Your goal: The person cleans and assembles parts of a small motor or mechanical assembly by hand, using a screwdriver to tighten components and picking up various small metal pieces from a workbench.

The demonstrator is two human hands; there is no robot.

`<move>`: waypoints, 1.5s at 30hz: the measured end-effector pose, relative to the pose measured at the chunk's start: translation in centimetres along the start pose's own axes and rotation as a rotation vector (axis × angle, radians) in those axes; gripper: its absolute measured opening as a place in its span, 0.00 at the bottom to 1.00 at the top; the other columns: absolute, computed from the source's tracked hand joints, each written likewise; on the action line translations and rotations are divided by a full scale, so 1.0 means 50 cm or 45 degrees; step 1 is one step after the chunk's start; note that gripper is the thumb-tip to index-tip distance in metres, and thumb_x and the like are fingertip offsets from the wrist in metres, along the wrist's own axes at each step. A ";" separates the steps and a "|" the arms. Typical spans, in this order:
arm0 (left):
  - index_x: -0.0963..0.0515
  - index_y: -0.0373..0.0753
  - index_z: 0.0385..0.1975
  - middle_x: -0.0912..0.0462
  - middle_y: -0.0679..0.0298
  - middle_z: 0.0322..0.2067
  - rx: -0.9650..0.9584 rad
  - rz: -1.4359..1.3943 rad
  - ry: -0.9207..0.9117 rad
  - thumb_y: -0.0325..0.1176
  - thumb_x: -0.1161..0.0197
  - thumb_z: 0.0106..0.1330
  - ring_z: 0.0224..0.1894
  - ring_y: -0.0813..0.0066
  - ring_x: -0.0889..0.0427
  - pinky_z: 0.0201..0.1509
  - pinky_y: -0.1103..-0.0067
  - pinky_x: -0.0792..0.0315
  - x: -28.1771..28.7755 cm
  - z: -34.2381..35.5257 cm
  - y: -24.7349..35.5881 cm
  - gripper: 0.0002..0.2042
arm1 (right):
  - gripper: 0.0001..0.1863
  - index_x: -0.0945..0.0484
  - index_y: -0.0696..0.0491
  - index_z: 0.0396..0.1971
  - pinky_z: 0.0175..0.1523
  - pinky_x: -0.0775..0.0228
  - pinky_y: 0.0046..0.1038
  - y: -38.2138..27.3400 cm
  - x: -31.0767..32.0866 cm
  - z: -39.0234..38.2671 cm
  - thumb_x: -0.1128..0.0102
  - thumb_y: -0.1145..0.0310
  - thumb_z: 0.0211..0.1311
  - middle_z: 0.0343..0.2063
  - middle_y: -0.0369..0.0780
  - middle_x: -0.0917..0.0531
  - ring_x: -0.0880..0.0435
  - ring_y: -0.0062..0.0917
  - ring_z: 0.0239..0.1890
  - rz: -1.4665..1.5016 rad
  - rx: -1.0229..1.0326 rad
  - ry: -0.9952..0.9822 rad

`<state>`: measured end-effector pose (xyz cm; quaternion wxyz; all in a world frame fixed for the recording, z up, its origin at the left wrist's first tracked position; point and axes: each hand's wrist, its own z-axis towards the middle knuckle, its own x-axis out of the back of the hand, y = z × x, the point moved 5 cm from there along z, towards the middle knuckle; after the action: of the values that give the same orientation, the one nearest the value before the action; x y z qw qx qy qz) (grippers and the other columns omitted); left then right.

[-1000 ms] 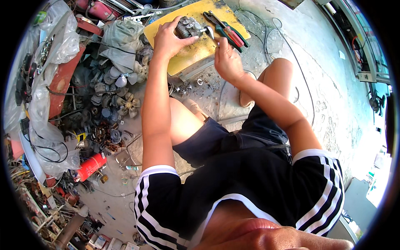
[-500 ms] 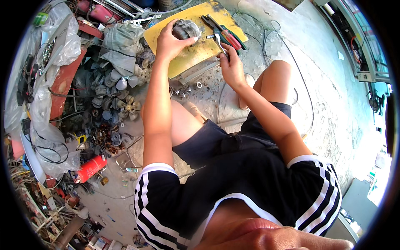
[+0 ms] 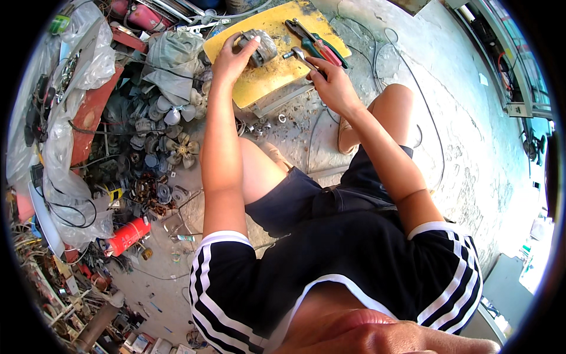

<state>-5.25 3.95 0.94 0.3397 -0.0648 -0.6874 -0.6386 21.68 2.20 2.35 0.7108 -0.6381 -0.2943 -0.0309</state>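
Observation:
My left hand (image 3: 232,64) is closed around a grey, rounded metal part (image 3: 264,48), thumb on its upper edge. The part looks like a motor piece and is tilted over the yellow board (image 3: 268,82); whether it touches the board I cannot tell. In my right hand (image 3: 335,86) is a small hammer (image 3: 299,54) with a shiny metal head and a dark handle. Its head points toward the part but stands apart from it. Beyond the hammer, dark green-handled pliers (image 3: 308,43) and a red-handled screwdriver (image 3: 330,56) lie on the board.
Piled at the left are motor parts, a fan wheel (image 3: 183,150), a grey cloth (image 3: 171,56) and plastic sheeting (image 3: 97,53). A red cylinder (image 3: 128,236) lies on the floor. A metal ring (image 3: 282,118) sits near the board, and a black cable (image 3: 433,127) runs across the concrete at right.
The metal part has been tipped, so more of its side shows, and my left hand has shifted slightly left and down. The hammer in my right hand has turned, its head swinging left.

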 end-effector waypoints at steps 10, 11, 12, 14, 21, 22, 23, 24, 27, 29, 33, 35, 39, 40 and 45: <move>0.28 0.37 0.60 0.20 0.48 0.52 -0.190 0.024 0.023 0.61 0.28 0.50 0.53 0.58 0.19 0.56 0.70 0.27 0.022 -0.009 0.030 0.42 | 0.21 0.28 0.58 0.59 0.38 0.28 0.25 -0.046 -0.019 0.037 0.51 0.66 0.69 0.34 0.41 0.14 0.21 0.20 0.29 -0.089 0.026 -0.036; 0.28 0.38 0.60 0.20 0.48 0.52 -0.210 0.081 -0.013 0.61 0.27 0.49 0.53 0.57 0.19 0.56 0.69 0.27 0.025 -0.016 0.048 0.42 | 0.21 0.27 0.58 0.59 0.38 0.28 0.25 -0.043 -0.019 0.043 0.51 0.66 0.69 0.33 0.41 0.14 0.21 0.20 0.28 -0.115 0.038 -0.031; 0.29 0.39 0.61 0.21 0.48 0.53 -0.225 0.076 -0.041 0.59 0.26 0.47 0.54 0.56 0.21 0.58 0.68 0.28 0.027 -0.024 0.056 0.43 | 0.21 0.27 0.58 0.59 0.38 0.28 0.25 -0.044 -0.021 0.046 0.51 0.66 0.69 0.33 0.41 0.14 0.21 0.20 0.28 -0.136 0.046 -0.038; 0.31 0.42 0.63 0.23 0.48 0.55 -0.258 0.064 -0.100 0.57 0.23 0.44 0.58 0.55 0.24 0.61 0.67 0.29 0.026 -0.035 0.066 0.45 | 0.21 0.27 0.58 0.59 0.39 0.27 0.25 -0.049 -0.020 0.052 0.51 0.66 0.68 0.33 0.41 0.14 0.21 0.20 0.28 -0.180 0.061 -0.047; 0.36 0.45 0.66 0.29 0.49 0.61 -0.326 0.280 -0.096 0.53 0.20 0.38 0.65 0.51 0.34 0.66 0.65 0.35 0.024 -0.036 0.055 0.50 | 0.22 0.26 0.58 0.58 0.40 0.27 0.26 -0.096 -0.011 0.078 0.52 0.66 0.67 0.34 0.40 0.15 0.20 0.21 0.30 -0.294 0.096 -0.218; 0.36 0.45 0.66 0.29 0.49 0.60 -0.328 0.282 -0.099 0.54 0.20 0.38 0.64 0.51 0.33 0.66 0.65 0.35 0.021 -0.035 0.056 0.51 | 0.21 0.26 0.58 0.57 0.40 0.26 0.26 -0.094 -0.008 0.087 0.52 0.66 0.67 0.34 0.40 0.15 0.20 0.20 0.30 -0.329 0.095 -0.236; 0.36 0.45 0.66 0.29 0.49 0.60 -0.330 0.283 -0.103 0.54 0.20 0.38 0.63 0.50 0.32 0.65 0.65 0.34 0.019 -0.035 0.058 0.51 | 0.21 0.26 0.58 0.57 0.39 0.26 0.26 -0.094 -0.005 0.094 0.52 0.66 0.67 0.33 0.40 0.15 0.21 0.20 0.30 -0.364 0.094 -0.254; 0.35 0.46 0.66 0.26 0.50 0.58 -0.310 0.297 -0.092 0.54 0.21 0.39 0.60 0.53 0.29 0.63 0.66 0.32 0.023 -0.037 0.055 0.50 | 0.20 0.23 0.57 0.52 0.41 0.26 0.29 -0.106 -0.005 0.103 0.52 0.65 0.65 0.32 0.42 0.15 0.19 0.26 0.31 -0.346 0.041 -0.307; 0.34 0.48 0.64 0.20 0.52 0.52 -0.268 0.333 -0.069 0.54 0.21 0.40 0.55 0.57 0.21 0.57 0.68 0.27 0.029 -0.042 0.057 0.47 | 0.16 0.18 0.60 0.33 0.30 0.27 0.31 -0.122 -0.011 0.152 0.52 0.65 0.60 0.24 0.45 0.17 0.18 0.29 0.23 -0.294 0.005 -0.475; 0.33 0.48 0.63 0.19 0.53 0.51 -0.243 0.356 -0.060 0.54 0.21 0.40 0.53 0.58 0.19 0.55 0.68 0.26 0.032 -0.040 0.049 0.46 | 0.13 0.20 0.59 0.26 0.23 0.31 0.29 -0.146 -0.022 0.197 0.51 0.66 0.59 0.21 0.44 0.19 0.21 0.26 0.19 -0.541 -0.068 -0.774; 0.32 0.48 0.62 0.19 0.52 0.49 -0.330 0.334 -0.042 0.54 0.21 0.40 0.52 0.56 0.20 0.55 0.67 0.26 0.033 -0.040 0.050 0.45 | 0.10 0.22 0.54 0.24 0.22 0.30 0.26 -0.174 -0.066 0.275 0.50 0.68 0.59 0.22 0.39 0.19 0.24 0.21 0.17 -0.836 -0.198 -1.157; 0.32 0.50 0.62 0.21 0.46 0.48 -0.296 0.254 -0.071 0.55 0.21 0.38 0.54 0.50 0.24 0.58 0.64 0.29 0.041 -0.039 0.042 0.46 | 0.08 0.23 0.52 0.25 0.23 0.30 0.22 -0.197 -0.096 0.306 0.49 0.69 0.60 0.23 0.36 0.19 0.25 0.18 0.18 -0.896 -0.347 -1.355; 0.31 0.51 0.62 0.21 0.46 0.46 -0.290 0.244 -0.085 0.55 0.21 0.38 0.53 0.51 0.23 0.56 0.64 0.28 0.020 -0.024 0.047 0.46 | 0.06 0.22 0.52 0.32 0.22 0.32 0.15 -0.199 -0.081 0.367 0.47 0.70 0.62 0.26 0.34 0.18 0.24 0.16 0.19 -1.121 -0.709 -1.438; 0.31 0.51 0.62 0.21 0.46 0.46 -0.296 0.235 -0.074 0.55 0.21 0.38 0.53 0.51 0.23 0.56 0.65 0.28 0.021 -0.027 0.048 0.46 | 0.06 0.22 0.53 0.33 0.23 0.32 0.16 -0.200 -0.086 0.379 0.48 0.70 0.61 0.26 0.35 0.18 0.24 0.17 0.20 -1.148 -0.714 -1.474; 0.31 0.51 0.63 0.21 0.46 0.46 -0.279 0.293 -0.062 0.53 0.21 0.38 0.52 0.51 0.23 0.56 0.65 0.27 0.031 -0.041 0.064 0.46 | 0.07 0.22 0.54 0.34 0.27 0.31 0.22 -0.201 -0.115 0.407 0.48 0.70 0.60 0.27 0.37 0.18 0.23 0.22 0.23 -1.233 -0.694 -1.603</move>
<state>-3.97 2.06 4.36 0.3846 -0.1952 -0.6099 -0.6648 5.02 17.28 8.91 0.1429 -0.4890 -0.8596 -0.0407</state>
